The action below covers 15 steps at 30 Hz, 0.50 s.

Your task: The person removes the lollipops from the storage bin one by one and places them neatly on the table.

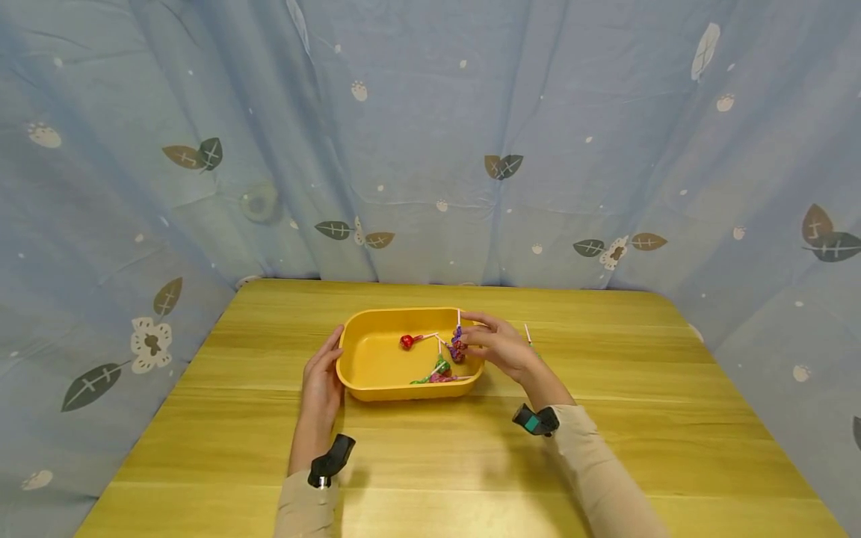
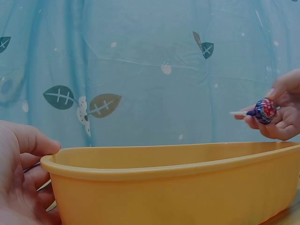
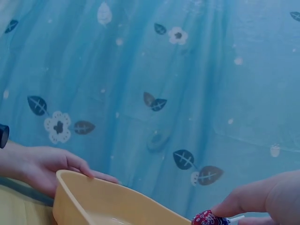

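Note:
A yellow plastic tub (image 1: 377, 394) sits on the table with several wrapped lollipops inside. My left hand (image 1: 323, 381) rests against its left end, fingertips touching the outer wall and rim. Over the tub's right end, my right hand (image 1: 501, 347) pinches a purple-and-red lollipop (image 2: 266, 111) by its wrapped head. That lollipop's white stick points away from the fingers in the left wrist view. Inside the tub lie a red lollipop (image 1: 406, 341), a green one (image 1: 442, 365) and a pink one (image 1: 440, 378). The near wall partly hides some of them.
Beyond my right hand, a white lollipop stick (image 1: 528, 334) stands out above the table; the hand hides most of that lollipop. The wooden table (image 1: 222, 433) runs back to a blue patterned curtain (image 1: 430, 134), which also hangs at both sides.

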Tool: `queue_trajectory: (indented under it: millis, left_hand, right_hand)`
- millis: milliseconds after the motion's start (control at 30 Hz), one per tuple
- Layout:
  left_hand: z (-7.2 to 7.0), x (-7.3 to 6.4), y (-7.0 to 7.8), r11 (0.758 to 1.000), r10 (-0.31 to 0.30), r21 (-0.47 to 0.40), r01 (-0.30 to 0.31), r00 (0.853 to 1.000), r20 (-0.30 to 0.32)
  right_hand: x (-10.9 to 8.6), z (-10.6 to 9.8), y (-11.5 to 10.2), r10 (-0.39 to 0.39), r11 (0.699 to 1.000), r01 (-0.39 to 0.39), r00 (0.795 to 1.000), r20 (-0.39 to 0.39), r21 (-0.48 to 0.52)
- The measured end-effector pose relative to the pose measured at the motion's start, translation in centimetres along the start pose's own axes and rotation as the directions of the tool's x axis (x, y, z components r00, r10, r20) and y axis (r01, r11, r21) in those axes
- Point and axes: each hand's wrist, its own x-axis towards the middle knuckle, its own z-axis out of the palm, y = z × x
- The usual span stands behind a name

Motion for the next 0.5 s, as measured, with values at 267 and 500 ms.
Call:
queue_trajectory:
  millis: [267,500]
  left_hand:
    - [-0.1,0.0,-0.1,1.000,0.000,0.015,0.000,1.000,0.017]
    - [-0.2,0.0,-0.1,1.000,0.003,0.016,-0.004,1.000,0.016]
  right_hand:
    - [-1.2,-2.2,-0.1,0.002,1.000,-0.001,0.999,-0.037,0.027]
    - [-2.5,-4.9,0.1,0.013,1.000,-0.013,0.999,-0.052,0.002]
